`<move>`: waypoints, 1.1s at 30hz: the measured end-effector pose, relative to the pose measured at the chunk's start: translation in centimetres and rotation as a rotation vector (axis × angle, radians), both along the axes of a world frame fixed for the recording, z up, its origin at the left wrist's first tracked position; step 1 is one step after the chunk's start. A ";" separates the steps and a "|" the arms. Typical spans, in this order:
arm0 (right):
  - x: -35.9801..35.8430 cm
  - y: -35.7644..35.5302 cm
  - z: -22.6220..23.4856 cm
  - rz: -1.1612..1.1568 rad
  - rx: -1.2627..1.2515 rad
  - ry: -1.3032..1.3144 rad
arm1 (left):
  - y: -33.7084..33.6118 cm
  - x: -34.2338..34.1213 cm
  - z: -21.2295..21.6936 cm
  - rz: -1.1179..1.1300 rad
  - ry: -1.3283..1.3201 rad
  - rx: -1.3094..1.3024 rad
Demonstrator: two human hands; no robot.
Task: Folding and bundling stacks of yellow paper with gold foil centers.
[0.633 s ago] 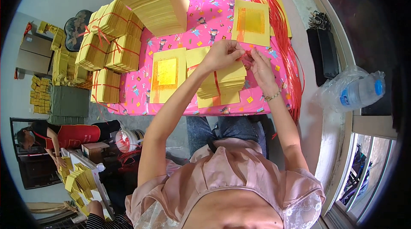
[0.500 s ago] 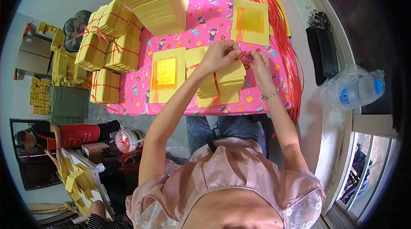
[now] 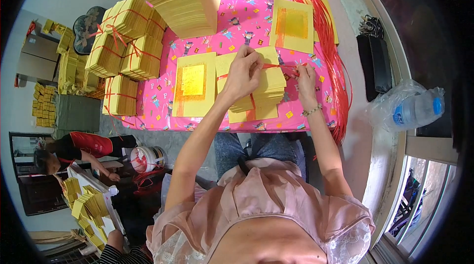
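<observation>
A stack of yellow paper sheets point(image 3: 269, 89) lies at the near edge of the table, wrapped crosswise with red plastic ribbon point(image 3: 270, 65). Over the top of this stack my left hand point(image 3: 243, 74) is closed, its fingertips pinched at the ribbon; its grip is partly hidden by the hand itself. To the right of the stack, my right hand point(image 3: 306, 85) pinches a ribbon end, and a stretch of ribbon runs between it and the stack. A yellow sheet with a gold square point(image 3: 192, 80) lies left of the stack.
Tied yellow bundles point(image 3: 121, 56) and a tall paper stack point(image 3: 185, 10) stand at the left. Loose red ribbon strands point(image 3: 328, 47) hang along the table's right side. A plastic bottle point(image 3: 417, 112) rests by the window. Another person point(image 3: 89, 150) works at lower left.
My hands have moved apart: the left one leftward over the stack, the right one slightly right and down, with ribbon stretched between. The other person has leaned over the yellow papers.
</observation>
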State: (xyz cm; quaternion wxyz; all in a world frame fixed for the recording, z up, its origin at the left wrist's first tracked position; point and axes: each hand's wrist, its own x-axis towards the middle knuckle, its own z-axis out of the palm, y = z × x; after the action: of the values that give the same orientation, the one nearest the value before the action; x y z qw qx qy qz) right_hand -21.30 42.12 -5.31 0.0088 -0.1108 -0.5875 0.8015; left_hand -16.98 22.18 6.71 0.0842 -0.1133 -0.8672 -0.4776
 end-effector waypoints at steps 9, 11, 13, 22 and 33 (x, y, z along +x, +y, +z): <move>1.8 1.5 2.1 0.244 -0.132 -0.086 | -2.3 0.3 0.4 0.023 0.307 -0.180; 2.6 1.9 1.5 0.331 -0.064 0.037 | -3.6 1.0 0.1 0.132 0.331 -0.086; 3.1 2.1 0.9 0.415 0.001 0.163 | -4.5 2.4 -1.1 0.365 0.228 0.128; 5.9 -0.9 5.9 0.561 0.189 0.358 | -0.3 8.8 -5.9 0.535 -0.134 0.749; 9.0 -3.8 5.6 0.525 -0.327 0.161 | -3.0 6.5 4.4 0.387 0.558 -0.150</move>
State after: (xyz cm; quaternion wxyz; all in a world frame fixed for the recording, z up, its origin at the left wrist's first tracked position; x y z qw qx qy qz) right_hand -12.31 38.31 0.26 -0.1697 0.1083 -0.4568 0.8665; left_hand -10.50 19.19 11.15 0.3985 -0.0789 -0.8487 -0.3386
